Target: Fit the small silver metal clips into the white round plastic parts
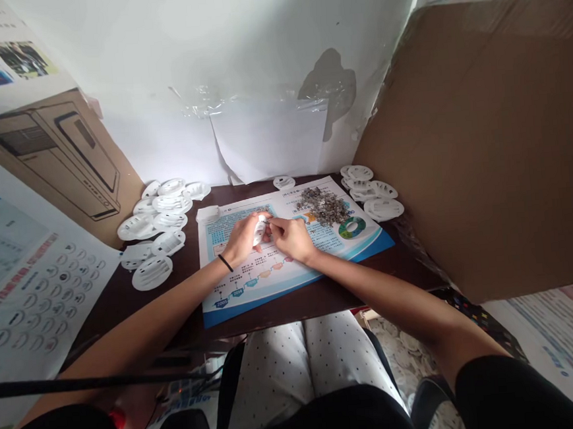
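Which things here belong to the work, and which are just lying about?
Belonging: left hand, right hand, small white plastic piece, heap of small metal bits, round white plastic discs.
Lying about: brown cardboard sheet, printed poster.

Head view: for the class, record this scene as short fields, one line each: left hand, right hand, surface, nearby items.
Left hand: wears a black wristband, holds a white plastic piece
Right hand: pinches the same piece
Surface: printed sheet on a dark table
Nearby items: pile of small grey pieces; slotted white plastic discs on both sides
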A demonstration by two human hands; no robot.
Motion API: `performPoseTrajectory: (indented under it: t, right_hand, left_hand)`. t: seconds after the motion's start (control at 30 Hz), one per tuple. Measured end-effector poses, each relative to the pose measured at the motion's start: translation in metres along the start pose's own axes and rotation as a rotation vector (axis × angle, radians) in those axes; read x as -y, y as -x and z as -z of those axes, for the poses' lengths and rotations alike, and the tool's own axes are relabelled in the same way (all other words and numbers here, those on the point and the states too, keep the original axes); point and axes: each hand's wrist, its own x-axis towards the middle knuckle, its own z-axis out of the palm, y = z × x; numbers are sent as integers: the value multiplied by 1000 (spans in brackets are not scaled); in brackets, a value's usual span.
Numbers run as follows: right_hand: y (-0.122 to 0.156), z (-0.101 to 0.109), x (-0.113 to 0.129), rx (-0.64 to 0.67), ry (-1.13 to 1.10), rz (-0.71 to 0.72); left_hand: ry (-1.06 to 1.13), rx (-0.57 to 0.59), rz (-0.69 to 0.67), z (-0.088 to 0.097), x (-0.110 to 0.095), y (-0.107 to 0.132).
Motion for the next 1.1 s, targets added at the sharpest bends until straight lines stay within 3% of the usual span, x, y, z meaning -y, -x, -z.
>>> performPoseTrajectory:
  t: [0.5,0.77,1.1]
  right_hand:
    - [0,-2,-2,-24,-19,40]
    - [-1,2,-1,-27,-150,11]
    - [0,1,-1,1,-130,-8]
  left_hand:
    - [-22,-6,-29,-2,0,1]
    - [145,-108,31,-3,11,-10]
    - [136,-22,2,1,18,-11]
